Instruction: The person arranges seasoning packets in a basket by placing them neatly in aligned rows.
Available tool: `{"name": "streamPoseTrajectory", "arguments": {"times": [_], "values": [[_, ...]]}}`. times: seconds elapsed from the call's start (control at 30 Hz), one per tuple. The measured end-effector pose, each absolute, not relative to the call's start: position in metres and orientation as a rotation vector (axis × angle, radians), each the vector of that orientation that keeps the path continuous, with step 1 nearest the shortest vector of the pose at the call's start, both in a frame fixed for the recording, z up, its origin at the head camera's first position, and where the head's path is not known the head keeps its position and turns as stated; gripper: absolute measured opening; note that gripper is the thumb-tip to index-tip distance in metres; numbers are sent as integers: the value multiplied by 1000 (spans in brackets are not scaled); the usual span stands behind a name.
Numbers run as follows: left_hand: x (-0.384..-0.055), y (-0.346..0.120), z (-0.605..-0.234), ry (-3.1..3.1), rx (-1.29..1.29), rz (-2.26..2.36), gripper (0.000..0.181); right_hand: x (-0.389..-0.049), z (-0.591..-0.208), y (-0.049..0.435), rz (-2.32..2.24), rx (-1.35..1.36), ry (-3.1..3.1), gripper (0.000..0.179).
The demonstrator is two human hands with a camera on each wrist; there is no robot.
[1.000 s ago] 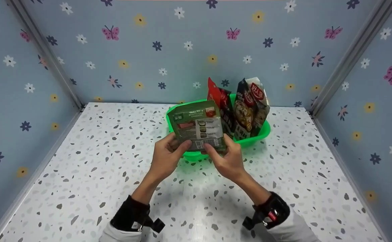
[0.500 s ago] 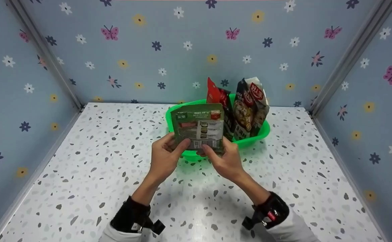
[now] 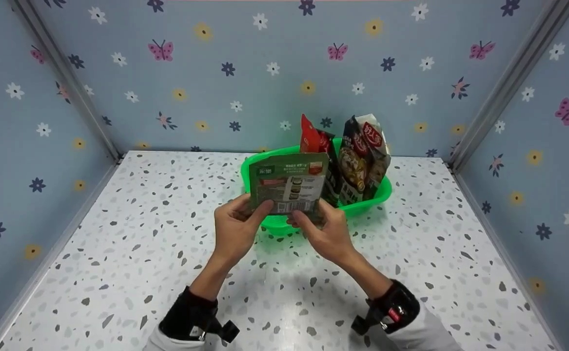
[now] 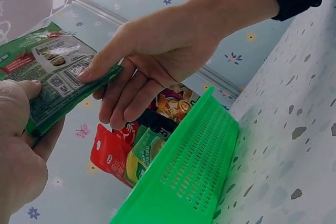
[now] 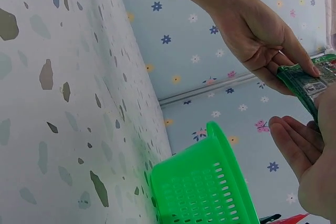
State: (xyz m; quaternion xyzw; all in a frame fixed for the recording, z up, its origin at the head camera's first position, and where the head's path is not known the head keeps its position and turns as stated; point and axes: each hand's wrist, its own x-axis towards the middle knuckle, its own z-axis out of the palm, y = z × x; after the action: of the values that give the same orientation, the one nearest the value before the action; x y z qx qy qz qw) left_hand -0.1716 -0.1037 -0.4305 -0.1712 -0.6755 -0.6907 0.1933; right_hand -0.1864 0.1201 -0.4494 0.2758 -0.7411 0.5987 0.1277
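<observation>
A flat green food packet (image 3: pixel 289 183) is held up in front of the basket, its printed back with a barcode facing me. My left hand (image 3: pixel 235 229) pinches its lower left corner, thumb on the near face. At the lower right, my right hand (image 3: pixel 330 234) grips it the same way. The left wrist view shows both thumbs lying on the packet (image 4: pixel 58 72). Behind it stands a green plastic basket (image 3: pixel 362 207), partly covered by packet and hands. A red bag (image 3: pixel 308 136) and a large dark food bag (image 3: pixel 355 161) stand upright inside.
A green and yellow packet (image 4: pixel 144 153) also sits in the basket, seen in the left wrist view. The basket rests on a white speckled tabletop (image 3: pixel 167 243), near the blue flowered back wall (image 3: pixel 245 87). Side walls (image 3: pixel 547 170) flank the table.
The green packet has turned from slightly slanted to straighter and tipped so its face looks shorter. Both hands have shifted slightly with it, the left one a little to the left. The basket stays put.
</observation>
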Motion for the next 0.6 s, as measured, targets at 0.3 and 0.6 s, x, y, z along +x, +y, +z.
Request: {"name": "streamPoseTrajectory", "arguments": {"times": [0.3,0.6], "values": [[-172,-105,-429,-1754,-455,-1873,29,-190,-450,120,1691,671,-2034,22],[-174,-103,-433,-1694,-475,-1684,31,-188,-448,117,1642,717,-2097,32]]}}
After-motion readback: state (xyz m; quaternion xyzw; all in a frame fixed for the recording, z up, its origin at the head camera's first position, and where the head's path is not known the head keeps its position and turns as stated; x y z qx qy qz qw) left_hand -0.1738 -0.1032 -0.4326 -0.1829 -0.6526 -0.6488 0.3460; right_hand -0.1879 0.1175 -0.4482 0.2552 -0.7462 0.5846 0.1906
